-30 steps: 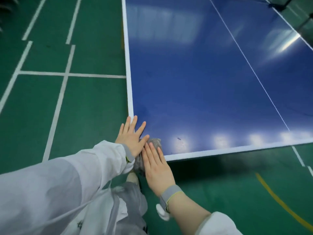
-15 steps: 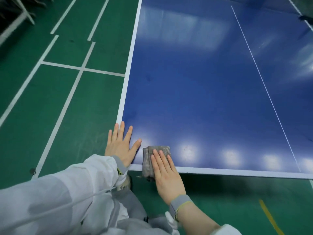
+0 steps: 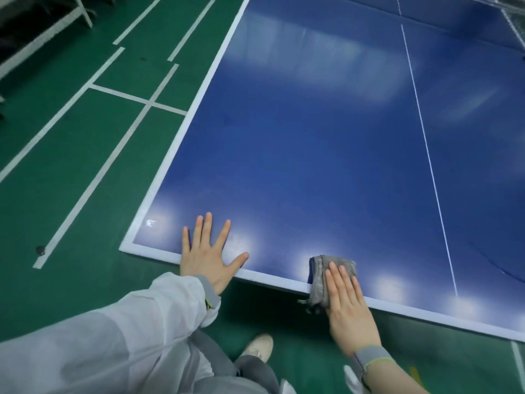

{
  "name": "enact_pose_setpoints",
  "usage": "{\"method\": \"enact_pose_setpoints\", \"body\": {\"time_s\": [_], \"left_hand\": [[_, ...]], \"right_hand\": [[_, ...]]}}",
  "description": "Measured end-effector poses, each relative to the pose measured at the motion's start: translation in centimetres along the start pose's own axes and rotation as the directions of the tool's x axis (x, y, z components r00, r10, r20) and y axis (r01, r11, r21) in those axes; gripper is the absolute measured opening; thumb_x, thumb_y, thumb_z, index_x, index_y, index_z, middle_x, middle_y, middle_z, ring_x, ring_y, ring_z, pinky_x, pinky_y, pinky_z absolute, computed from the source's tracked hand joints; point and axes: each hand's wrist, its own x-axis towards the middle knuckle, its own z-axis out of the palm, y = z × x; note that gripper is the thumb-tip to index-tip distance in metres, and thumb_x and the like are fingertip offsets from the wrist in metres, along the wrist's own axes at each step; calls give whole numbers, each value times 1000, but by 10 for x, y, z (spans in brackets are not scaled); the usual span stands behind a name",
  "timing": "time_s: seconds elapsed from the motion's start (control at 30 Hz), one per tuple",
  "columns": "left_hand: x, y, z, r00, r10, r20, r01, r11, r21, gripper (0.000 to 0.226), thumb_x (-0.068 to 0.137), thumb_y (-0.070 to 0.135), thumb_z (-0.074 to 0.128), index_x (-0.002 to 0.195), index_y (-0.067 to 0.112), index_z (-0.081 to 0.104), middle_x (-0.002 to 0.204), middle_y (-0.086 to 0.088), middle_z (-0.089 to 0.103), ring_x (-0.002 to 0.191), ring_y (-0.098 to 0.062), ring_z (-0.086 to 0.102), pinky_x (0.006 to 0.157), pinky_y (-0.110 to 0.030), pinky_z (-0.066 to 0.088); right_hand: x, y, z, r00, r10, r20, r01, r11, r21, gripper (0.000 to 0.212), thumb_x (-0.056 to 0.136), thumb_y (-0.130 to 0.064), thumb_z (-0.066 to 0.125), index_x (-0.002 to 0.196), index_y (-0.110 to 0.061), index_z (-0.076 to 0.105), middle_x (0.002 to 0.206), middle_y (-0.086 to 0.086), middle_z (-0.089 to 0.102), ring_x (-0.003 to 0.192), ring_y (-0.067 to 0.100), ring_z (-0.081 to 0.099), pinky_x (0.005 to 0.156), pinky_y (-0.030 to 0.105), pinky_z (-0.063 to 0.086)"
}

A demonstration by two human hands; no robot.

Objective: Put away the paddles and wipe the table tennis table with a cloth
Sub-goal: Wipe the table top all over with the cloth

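Observation:
The blue table tennis table (image 3: 326, 143) with white edge lines fills the upper right of the head view. A folded grey cloth (image 3: 319, 280) lies on the table's near edge, partly hanging over it. My right hand (image 3: 345, 305) presses flat on the cloth with straight fingers. My left hand (image 3: 206, 254) rests flat on the near edge beside the near left corner, fingers spread. No paddles are in sight.
Green sports floor (image 3: 85, 194) with white court lines lies to the left and below. A white frame (image 3: 42, 35) stands at the far left. The net (image 3: 511, 15) shows at the top right corner. My shoe (image 3: 258, 346) is below the table edge.
My right hand has slid the cloth to the right along the near edge, away from my left hand. My left hand has stayed flat by the corner. The view has shifted right.

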Motion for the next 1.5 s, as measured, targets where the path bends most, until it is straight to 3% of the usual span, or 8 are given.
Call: {"method": "enact_pose_setpoints", "body": {"time_s": [0.13, 0.23, 0.43, 0.63, 0.8, 1.03, 1.17, 1.5], "left_hand": [[-11, 44, 12, 1000, -6, 29, 6, 1000, 4, 95, 71, 94, 6, 151, 47, -11, 162, -2, -24, 148, -23, -26, 119, -52, -12], [-9, 54, 15, 998, -46, 44, 45, 999, 16, 99, 66, 98, 6, 149, 49, -15, 161, -3, -26, 146, -26, -29, 117, -55, -14], [-7, 56, 16, 998, -54, 27, 53, 998, 24, 99, 65, 99, 3, 148, 48, -17, 161, -5, -25, 147, -28, -28, 117, -58, -13], [-6, 52, 26, 996, -35, -78, 34, 999, -7, 93, 73, 94, 9, 152, 44, 4, 165, -9, -3, 151, -32, -6, 118, -61, -2], [-5, 50, 27, 997, -27, -79, 28, 1000, 13, 91, 76, 91, 14, 152, 44, -3, 164, -9, -9, 151, -32, -10, 118, -60, -2], [-8, 60, 16, 998, -60, 11, 59, 995, 79, 96, 65, 94, -10, 148, 46, -20, 161, -6, -26, 147, -29, -26, 117, -56, -13], [-17, 96, 11, 995, -90, -29, 92, 995, 46, 96, 68, 93, -8, 151, 44, -10, 164, -5, -15, 149, -28, -20, 118, -54, -15], [-57, 230, 48, 997, -31, 76, 27, 999, 46, 89, 76, 91, 4, 152, 46, -12, 161, -2, -25, 147, -26, -27, 118, -52, -15]], "right_hand": [[-4, 12, 0, 999, 5, 52, -8, 999, 45, 76, 85, -20, 41, 153, 2, 15, 164, 16, 4, 148, 38, 17, 119, 51, 15], [2, 2, -3, 994, 25, 105, -30, 999, 42, 74, 91, -39, 36, 150, 4, 24, 160, 21, 20, 147, 40, 21, 115, 55, 20], [14, -22, -8, 992, 69, 106, -79, 992, 102, 76, 91, -35, 33, 150, 8, 14, 158, 25, 21, 146, 44, 21, 113, 60, 22], [51, -75, -15, 996, -58, 61, 48, 988, 147, 73, 91, -35, 32, 149, 7, 19, 159, 25, 18, 147, 43, 16, 115, 59, 17], [52, -77, -13, 995, -73, 65, 64, 990, 126, 72, 92, -34, 31, 150, 7, 17, 160, 25, 17, 148, 42, 15, 115, 59, 16], [45, -52, -9, 988, -154, -14, 155, 981, 121, 82, 88, -28, 55, 153, 3, 17, 162, 20, 14, 150, 37, 14, 117, 53, 15], [28, -16, -5, 989, -148, 1, 146, 981, 128, 90, 83, -30, 68, 153, 2, 21, 162, 18, 16, 149, 35, 16, 117, 51, 16], [-45, 130, 18, 997, -74, 16, 71, 985, 156, 96, 78, -28, 74, 152, 1, 20, 161, 18, 20, 148, 34, 19, 116, 50, 18]]}}
